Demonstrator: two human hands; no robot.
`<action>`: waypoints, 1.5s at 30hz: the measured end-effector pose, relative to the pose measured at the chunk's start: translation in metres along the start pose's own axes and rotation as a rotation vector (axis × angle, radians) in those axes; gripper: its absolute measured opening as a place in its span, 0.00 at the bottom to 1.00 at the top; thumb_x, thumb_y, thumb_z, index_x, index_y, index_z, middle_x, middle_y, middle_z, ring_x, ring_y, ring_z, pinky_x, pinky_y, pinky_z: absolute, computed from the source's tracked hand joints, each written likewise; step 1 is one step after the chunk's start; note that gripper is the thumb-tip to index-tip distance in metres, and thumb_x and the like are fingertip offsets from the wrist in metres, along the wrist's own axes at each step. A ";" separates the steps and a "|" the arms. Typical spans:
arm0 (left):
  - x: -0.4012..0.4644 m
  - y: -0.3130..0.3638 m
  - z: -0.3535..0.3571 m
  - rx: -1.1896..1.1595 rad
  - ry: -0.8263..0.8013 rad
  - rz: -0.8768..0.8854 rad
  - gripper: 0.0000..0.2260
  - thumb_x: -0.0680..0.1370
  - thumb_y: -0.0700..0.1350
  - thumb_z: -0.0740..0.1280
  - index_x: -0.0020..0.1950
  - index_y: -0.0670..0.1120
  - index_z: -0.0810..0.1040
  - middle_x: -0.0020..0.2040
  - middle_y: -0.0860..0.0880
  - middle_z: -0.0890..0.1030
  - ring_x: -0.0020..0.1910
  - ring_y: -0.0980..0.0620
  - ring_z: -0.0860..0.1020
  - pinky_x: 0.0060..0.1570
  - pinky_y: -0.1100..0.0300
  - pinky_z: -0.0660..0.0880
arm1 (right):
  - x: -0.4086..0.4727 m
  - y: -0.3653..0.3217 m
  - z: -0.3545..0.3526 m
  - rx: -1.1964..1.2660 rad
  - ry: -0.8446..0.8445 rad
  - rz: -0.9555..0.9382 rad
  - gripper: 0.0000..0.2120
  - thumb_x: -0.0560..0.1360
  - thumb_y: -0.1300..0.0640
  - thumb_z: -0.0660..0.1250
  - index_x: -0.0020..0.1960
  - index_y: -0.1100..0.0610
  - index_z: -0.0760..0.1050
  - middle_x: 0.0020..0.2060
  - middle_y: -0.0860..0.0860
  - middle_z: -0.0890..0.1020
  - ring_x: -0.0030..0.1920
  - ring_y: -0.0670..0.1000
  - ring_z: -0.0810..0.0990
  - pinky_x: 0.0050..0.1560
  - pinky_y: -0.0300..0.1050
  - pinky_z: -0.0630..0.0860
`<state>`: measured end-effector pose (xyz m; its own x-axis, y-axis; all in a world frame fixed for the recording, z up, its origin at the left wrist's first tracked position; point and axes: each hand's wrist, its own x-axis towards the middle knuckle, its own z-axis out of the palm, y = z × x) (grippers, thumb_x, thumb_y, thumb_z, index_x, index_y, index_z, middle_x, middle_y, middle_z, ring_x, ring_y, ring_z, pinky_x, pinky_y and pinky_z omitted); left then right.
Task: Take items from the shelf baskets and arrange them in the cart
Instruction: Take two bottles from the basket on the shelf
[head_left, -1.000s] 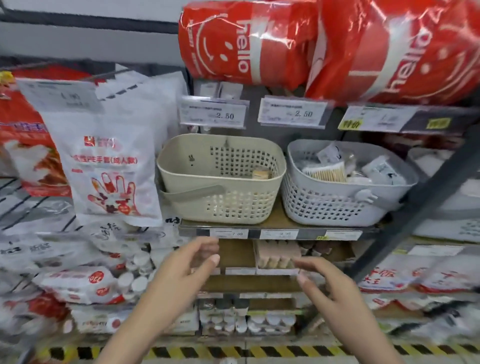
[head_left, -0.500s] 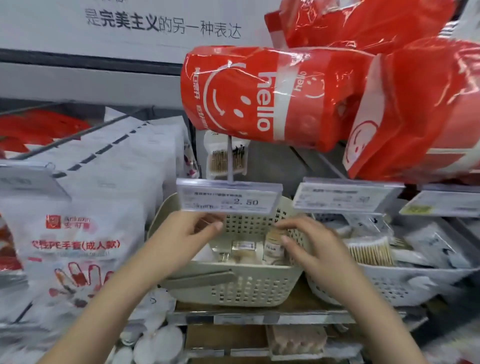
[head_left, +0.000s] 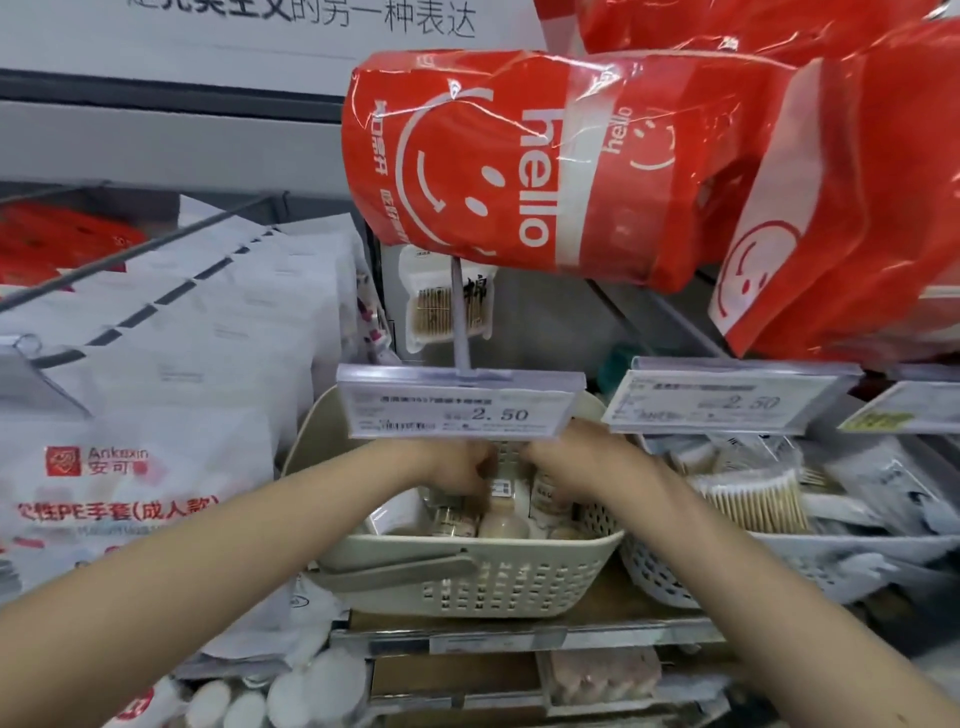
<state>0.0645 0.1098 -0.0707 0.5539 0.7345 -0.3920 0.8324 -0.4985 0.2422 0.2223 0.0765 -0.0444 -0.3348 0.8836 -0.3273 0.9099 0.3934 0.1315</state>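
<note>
**Both hands down in the cream basket**

The left hand (head_left: 457, 465) and right hand (head_left: 571, 457) reach together into the cream basket (head_left: 467, 571) on the shelf (head_left: 519, 636), meeting over the small bottles (head_left: 501, 514) that stand inside it. Both hands have their fingers curled downward among the bottle tops, but a hanging price tag (head_left: 460, 410) covers the fingertips, so whether either actually grips a bottle cannot be told. The bottles sit directly beneath and between the two hands, toward the middle of the basket; their labels are too blurred to read.

The price tag reads "2.50", and a second tag (head_left: 727, 402) to the right shows "2.50" as well. Just beside the cream basket on the right is a grey basket (head_left: 779, 561) holding packs of cotton swabs (head_left: 753, 501). Above hang red packs (head_left: 519, 166) printed "hello" with a smiley face. To the left, a white bag (head_left: 130, 467) bears "Ankaxin" and "PE".
</note>
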 end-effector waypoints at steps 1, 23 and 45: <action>0.003 0.001 0.003 0.031 0.009 -0.001 0.14 0.76 0.50 0.66 0.59 0.47 0.75 0.55 0.48 0.78 0.53 0.48 0.76 0.56 0.53 0.73 | 0.000 -0.001 0.000 -0.031 -0.008 0.011 0.16 0.75 0.61 0.66 0.62 0.56 0.74 0.59 0.55 0.77 0.57 0.56 0.76 0.49 0.46 0.71; 0.009 0.007 0.008 0.162 -0.132 -0.073 0.18 0.75 0.47 0.70 0.63 0.42 0.74 0.60 0.43 0.78 0.56 0.44 0.77 0.54 0.54 0.74 | -0.074 -0.010 0.021 0.734 0.765 0.076 0.27 0.75 0.58 0.69 0.72 0.49 0.67 0.68 0.45 0.69 0.68 0.47 0.61 0.63 0.37 0.56; -0.129 0.044 0.009 -0.596 0.878 -0.098 0.23 0.68 0.45 0.77 0.60 0.50 0.73 0.54 0.59 0.79 0.53 0.63 0.77 0.55 0.66 0.73 | -0.066 -0.001 0.033 1.115 0.830 -0.120 0.26 0.70 0.58 0.75 0.62 0.45 0.68 0.61 0.42 0.75 0.61 0.41 0.71 0.58 0.40 0.66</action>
<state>0.0297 -0.0108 -0.0176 0.1046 0.9524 0.2865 0.6166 -0.2881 0.7327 0.2515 0.0089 -0.0536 -0.1125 0.9043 0.4118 0.4476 0.4161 -0.7915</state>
